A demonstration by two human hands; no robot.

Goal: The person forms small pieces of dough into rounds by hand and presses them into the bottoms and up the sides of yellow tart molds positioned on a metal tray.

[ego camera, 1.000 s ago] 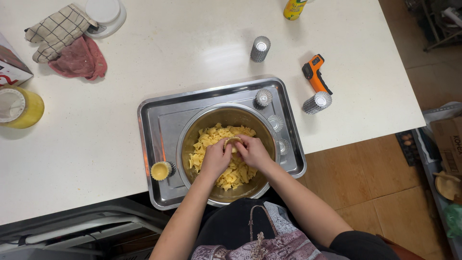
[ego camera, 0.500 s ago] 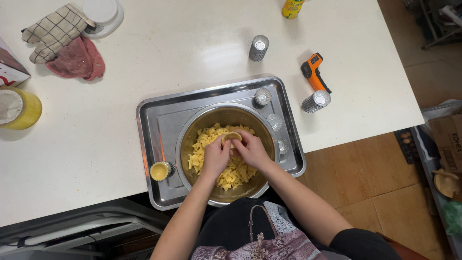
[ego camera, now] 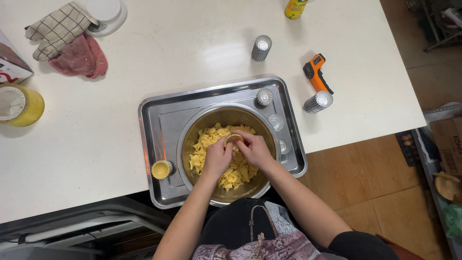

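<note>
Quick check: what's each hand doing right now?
Left hand: closed on the small tart mould, over the bowl.
Right hand: closed on the same mould.

Top edge of table, centre-right: yellow bottle or can (ego camera: 295,8) w/ green on its label, cut off by the frame, so only the lower part is in view. Far left edge: carton box (ego camera: 13,63), white and brown sides w/ red print, corner only showing. Just below it, nearly touching: yellow cylindrical container (ego camera: 19,104) w/ a round whitish top. Right of table, on the floor: brown cardboard box (ego camera: 450,142) w/ dark print, partly out of frame. No screens or signs seen.
</note>
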